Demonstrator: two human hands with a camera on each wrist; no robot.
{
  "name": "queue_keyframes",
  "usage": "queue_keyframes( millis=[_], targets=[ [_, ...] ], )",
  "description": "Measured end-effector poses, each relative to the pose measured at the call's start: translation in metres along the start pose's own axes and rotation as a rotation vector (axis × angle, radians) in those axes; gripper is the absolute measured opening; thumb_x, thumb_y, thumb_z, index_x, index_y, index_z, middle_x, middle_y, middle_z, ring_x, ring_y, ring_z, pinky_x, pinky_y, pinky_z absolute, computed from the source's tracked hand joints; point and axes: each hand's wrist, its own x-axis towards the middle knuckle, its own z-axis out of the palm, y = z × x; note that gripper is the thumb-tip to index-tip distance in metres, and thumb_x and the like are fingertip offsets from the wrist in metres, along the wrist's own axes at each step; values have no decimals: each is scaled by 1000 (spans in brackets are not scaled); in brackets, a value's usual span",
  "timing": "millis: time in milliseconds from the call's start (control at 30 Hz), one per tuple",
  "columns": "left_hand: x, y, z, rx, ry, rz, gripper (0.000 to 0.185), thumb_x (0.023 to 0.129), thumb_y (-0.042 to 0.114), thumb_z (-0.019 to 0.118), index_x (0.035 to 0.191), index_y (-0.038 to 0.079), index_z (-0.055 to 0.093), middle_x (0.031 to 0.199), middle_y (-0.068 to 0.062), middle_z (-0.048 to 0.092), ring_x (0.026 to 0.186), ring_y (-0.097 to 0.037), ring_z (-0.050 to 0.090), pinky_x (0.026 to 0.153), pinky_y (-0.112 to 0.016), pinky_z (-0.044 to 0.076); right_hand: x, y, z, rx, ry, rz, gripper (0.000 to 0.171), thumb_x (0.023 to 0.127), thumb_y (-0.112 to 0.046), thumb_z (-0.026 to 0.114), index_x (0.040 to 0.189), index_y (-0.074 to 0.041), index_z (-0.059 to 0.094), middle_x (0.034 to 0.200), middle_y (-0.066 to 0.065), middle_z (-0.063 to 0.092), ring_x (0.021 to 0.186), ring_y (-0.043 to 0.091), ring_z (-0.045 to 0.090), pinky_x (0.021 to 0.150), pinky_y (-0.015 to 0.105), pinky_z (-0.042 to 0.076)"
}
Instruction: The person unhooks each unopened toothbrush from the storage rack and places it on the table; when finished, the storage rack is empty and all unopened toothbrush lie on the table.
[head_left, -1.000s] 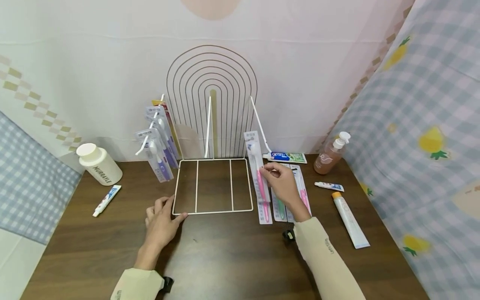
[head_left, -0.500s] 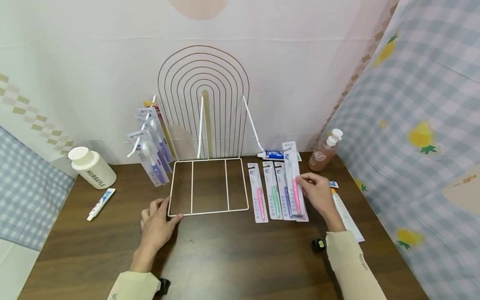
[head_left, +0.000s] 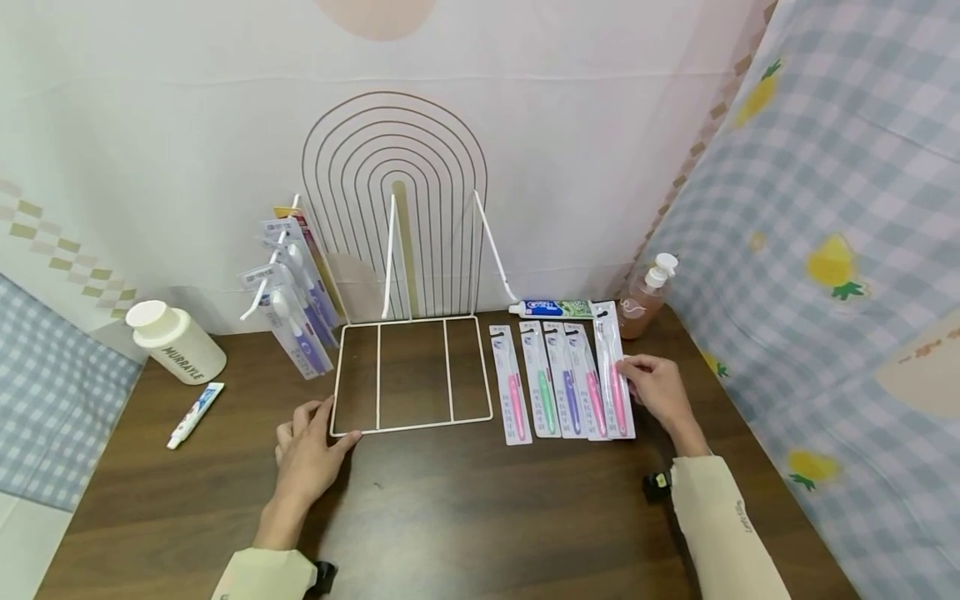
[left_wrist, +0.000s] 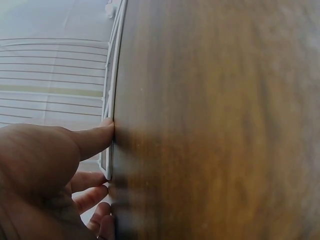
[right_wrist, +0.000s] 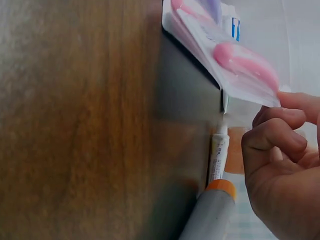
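Note:
My right hand [head_left: 660,392] pinches the edge of a packaged pink toothbrush [head_left: 609,367]. In the right wrist view this pack's lower end tilts up over the neighbouring pink one. It lies rightmost in a row of packaged toothbrushes, beside a pink [head_left: 591,387], a purple [head_left: 570,392], a green [head_left: 543,392] and another pink [head_left: 514,396] one. My left hand [head_left: 306,450] rests at the front left corner of a white wire rack [head_left: 420,427]. Its thumb [left_wrist: 97,140] touches the front wire, fingers beside the corner. Packaged purple toothbrushes [head_left: 296,333] hang on the rack's left hook.
Behind the row lies a blue-green toothpaste tube [head_left: 555,309], near a pump bottle [head_left: 645,300]. An orange-capped tube [right_wrist: 210,215] and a small tube [right_wrist: 219,155] lie by my right hand. A white bottle [head_left: 176,342] and small toothpaste tube [head_left: 197,415] are at left.
My right hand has carried the packaged pink toothbrush rightward from beside the rack to the row's right end and lowered it there. My left hand has stayed at the rack's corner.

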Motion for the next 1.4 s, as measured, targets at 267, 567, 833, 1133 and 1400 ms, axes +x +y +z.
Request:
queue_keyframes(
  millis=[267, 567, 833, 1133, 1400],
  targets=[
    [1, 0, 0, 6, -17, -10, 80, 109, 32, 77, 173, -1, 42, 170, -28, 38, 141, -58, 31, 110, -73, 30, 5, 3, 5, -49, -59, 66, 41, 115, -21, 65, 139, 11, 73, 77, -7, 59, 71, 6, 55, 63, 24, 50],
    [2, -3, 2, 18, -6, -3, 79, 108, 33, 77, 171, -1, 43, 170, -28, 38, 141, -59, 32, 109, -74, 31, 11, 14, 13, -77, -39, 85, 42, 114, -23, 67, 136, 12, 76, 94, 3, 73, 76, 8, 62, 64, 24, 55],
    [1, -2, 2, 11, -6, 2, 79, 108, 32, 78, 171, -1, 43, 169, -28, 39, 140, -59, 32, 108, -74, 31, 11, 18, 15, -113, -18, 51, 34, 114, -18, 66, 127, 11, 80, 78, -2, 68, 68, 7, 59, 60, 23, 52],
    [-3, -2, -1, 20, 26, 11, 78, 107, 32, 79, 170, -1, 46, 166, -29, 41, 137, -59, 34, 106, -73, 32, 11, 15, 18, -127, -29, 42, 32, 114, -17, 65, 126, 10, 79, 83, 3, 72, 71, 8, 62, 61, 23, 55],
    [-1, 0, 0, 2, 12, 14, 79, 109, 32, 78, 171, -1, 44, 169, -29, 40, 138, -58, 33, 109, -74, 31, 6, 14, 15, -135, -24, 35, 31, 114, -16, 65, 125, 10, 78, 83, 4, 72, 70, 9, 62, 61, 24, 55]
  ],
)
